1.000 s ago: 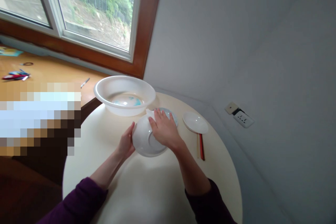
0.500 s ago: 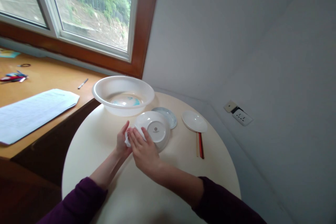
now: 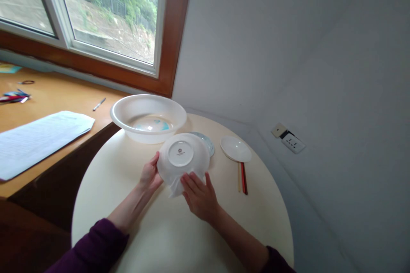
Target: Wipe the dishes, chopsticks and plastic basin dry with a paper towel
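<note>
One shallow white dish point(image 3: 201, 153), base point(image 3: 180, 160) stamped; left grip point(image 3: 151, 173) pinching it, right grip point(image 3: 201, 198) spread.

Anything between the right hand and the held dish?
Yes: a crumpled white wipe lies between the right hand and the underside of the dish, at the edge nearest the wearer. Nothing visible separates the left hand from the rim it holds.

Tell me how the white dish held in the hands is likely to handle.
The white dish looks stiff: its visible outline shows an even curve in the left hand. Its smooth underside may be slippery. The foot ring and printed mark suggest ceramic, so it would probably chip or break if dropped.
</note>
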A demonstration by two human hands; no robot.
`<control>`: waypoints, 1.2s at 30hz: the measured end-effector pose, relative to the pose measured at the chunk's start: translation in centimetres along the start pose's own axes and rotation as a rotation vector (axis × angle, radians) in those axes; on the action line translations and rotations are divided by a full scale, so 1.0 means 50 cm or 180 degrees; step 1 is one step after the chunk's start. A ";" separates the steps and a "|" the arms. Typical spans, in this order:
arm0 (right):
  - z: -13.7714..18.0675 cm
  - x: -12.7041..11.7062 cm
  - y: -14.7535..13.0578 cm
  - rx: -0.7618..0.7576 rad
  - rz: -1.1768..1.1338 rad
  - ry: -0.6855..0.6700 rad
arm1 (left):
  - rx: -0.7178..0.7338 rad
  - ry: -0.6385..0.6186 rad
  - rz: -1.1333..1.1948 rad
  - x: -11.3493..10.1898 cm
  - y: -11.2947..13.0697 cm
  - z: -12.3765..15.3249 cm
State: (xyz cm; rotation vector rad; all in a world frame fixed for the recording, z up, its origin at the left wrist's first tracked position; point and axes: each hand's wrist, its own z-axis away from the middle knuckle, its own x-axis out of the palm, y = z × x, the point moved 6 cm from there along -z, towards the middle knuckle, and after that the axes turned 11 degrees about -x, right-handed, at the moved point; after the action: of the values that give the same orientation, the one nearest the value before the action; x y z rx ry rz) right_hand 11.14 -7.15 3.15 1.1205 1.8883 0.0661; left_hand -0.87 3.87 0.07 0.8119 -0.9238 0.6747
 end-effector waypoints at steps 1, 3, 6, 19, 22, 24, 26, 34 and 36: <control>0.006 -0.002 0.015 0.0231 0.0011 0.0019 | -0.0027 0.0010 -0.0042 -0.001 -0.002 -0.001; 0.015 -0.004 0.051 0.0750 -0.0059 -0.0026 | -0.0064 0.0021 -0.0133 -0.001 -0.007 -0.002; 0.012 0.001 0.105 0.1400 -0.0487 -0.0162 | -0.0068 0.0067 -0.0272 -0.002 -0.010 0.001; -0.139 0.036 0.155 0.1534 -0.1251 -0.1414 | -0.0244 0.0165 -0.0547 -0.012 -0.030 -0.004; -0.170 0.035 0.132 0.1205 -0.0943 -0.1371 | -0.0222 0.0170 -0.0468 -0.016 -0.032 -0.012; -0.185 0.034 0.110 0.0952 -0.0850 -0.1319 | -0.0216 0.0127 -0.0321 -0.019 -0.032 -0.019; -0.193 0.031 0.084 0.0689 -0.0845 -0.1271 | -0.0199 0.0095 -0.0216 -0.022 -0.030 -0.023; -0.123 -0.011 -0.013 -0.0230 -0.0796 -0.0751 | -0.0834 -0.0052 -0.0430 -0.011 -0.038 0.010; -0.088 -0.016 -0.014 -0.0198 -0.0662 -0.0572 | -0.0792 -0.0026 -0.0484 -0.006 -0.040 0.010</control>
State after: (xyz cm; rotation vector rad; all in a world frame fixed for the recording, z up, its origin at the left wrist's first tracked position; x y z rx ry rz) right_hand 7.64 -6.50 5.97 0.8541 1.8178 -0.0894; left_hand 0.35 2.34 -0.63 0.6554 -0.9222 0.4146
